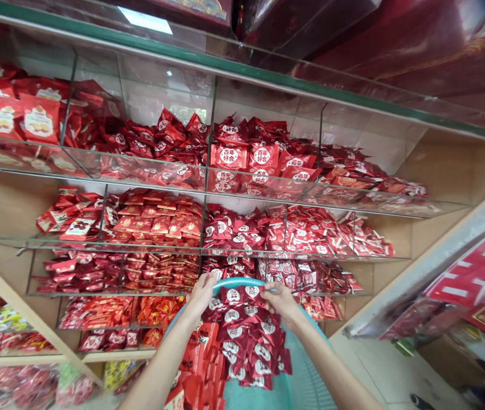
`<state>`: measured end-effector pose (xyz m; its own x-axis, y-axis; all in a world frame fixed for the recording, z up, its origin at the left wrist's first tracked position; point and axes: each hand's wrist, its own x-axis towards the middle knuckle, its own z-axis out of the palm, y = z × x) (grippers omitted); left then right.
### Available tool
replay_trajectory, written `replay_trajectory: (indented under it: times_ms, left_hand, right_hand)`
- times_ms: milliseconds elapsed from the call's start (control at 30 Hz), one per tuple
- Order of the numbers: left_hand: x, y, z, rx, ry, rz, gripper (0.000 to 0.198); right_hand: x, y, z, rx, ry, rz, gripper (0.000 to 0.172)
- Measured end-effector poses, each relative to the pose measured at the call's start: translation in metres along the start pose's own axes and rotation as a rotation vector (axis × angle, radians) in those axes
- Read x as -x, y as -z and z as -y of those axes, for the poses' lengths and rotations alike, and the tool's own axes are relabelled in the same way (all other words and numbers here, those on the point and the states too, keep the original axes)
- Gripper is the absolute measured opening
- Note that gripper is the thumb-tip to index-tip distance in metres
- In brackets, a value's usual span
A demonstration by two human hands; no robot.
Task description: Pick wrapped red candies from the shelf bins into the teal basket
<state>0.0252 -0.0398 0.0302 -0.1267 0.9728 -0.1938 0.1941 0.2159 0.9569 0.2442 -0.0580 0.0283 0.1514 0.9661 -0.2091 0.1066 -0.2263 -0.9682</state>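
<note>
Since the turquoise, round plastic basket (300, 364) before the wood-and-glass shelves (445, 165) looks light and springy, its rim (239, 281) suits holding. The bare left hand (200, 293) has its grip clamped there; whether the right hand (282, 300) pinches rim or slippery-looking, glossy maroon packets (263, 351), I cannot tell.

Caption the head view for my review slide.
Left hand and right hand at the rim of a teal basket of red packets, before well-stocked shelves.

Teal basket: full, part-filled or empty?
Part-filled: maroon packets and red packets lie inside the teal basket, with bare plastic showing at the picture's right.
</note>
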Motion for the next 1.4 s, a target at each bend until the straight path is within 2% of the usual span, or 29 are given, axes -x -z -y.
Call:
replay_trajectory:
  times_ms: [133, 267, 333, 433, 567, 633, 733, 833, 933, 1100, 1200, 1400]
  left_hand:
    - [0.001, 0.001, -0.001, 0.000, 0.015, -0.006, 0.051]
    - [0.003, 0.002, -0.004, -0.039, 0.043, 0.012, 0.048]
    - [0.004, 0.002, -0.005, -0.051, 0.047, 0.010, 0.047]
    - [0.004, 0.002, -0.004, -0.020, 0.035, -0.002, 0.048]
    - [0.003, 0.001, 0.001, 0.050, 0.008, 0.009, 0.050]
    - [0.003, 0.001, 0.002, 0.063, 0.002, 0.011, 0.050]
    - [0.003, 0.002, 0.003, 0.068, -0.011, 0.016, 0.050]
    - [0.004, 0.003, 0.002, 0.059, -0.010, 0.016, 0.051]
    - [0.004, 0.002, 0.002, 0.068, -0.005, 0.012, 0.051]
    - [0.002, 0.001, 0.005, 0.097, -0.023, -0.007, 0.049]
    - [0.001, 0.001, 0.005, 0.095, -0.019, 0.004, 0.050]
    - [0.006, 0.003, -0.003, 0.066, 0.042, 0.030, 0.049]
  right_hand:
    - [-0.004, 0.000, -0.002, 0.072, 0.072, -0.028, 0.030]
    - [-0.006, 0.008, 0.010, 0.411, 0.346, -0.129, 0.022]
    - [-0.001, 0.007, 0.026, 0.543, 0.491, -0.129, 0.018]
    - [0.010, -0.001, 0.059, 0.610, 0.653, -0.097, 0.019]
    - [0.003, -0.017, 0.107, 0.689, 0.806, -0.181, 0.016]
    - [-0.014, -0.023, 0.126, 0.808, 0.772, -0.227, 0.014]
    - [-0.045, -0.028, 0.141, 0.950, 0.588, -0.224, 0.012]
    - [-0.068, -0.033, 0.141, 0.959, 0.497, -0.210, 0.010]
    - [-0.079, -0.035, 0.136, 0.925, 0.443, -0.199, 0.009]
    - [-0.084, -0.033, 0.133, 0.785, 0.396, -0.115, 0.017]
    - [-0.083, -0.029, 0.134, 0.642, 0.350, -0.047, 0.014]
    - [-0.061, -0.022, 0.145, 0.363, 0.357, 0.043, 0.010]
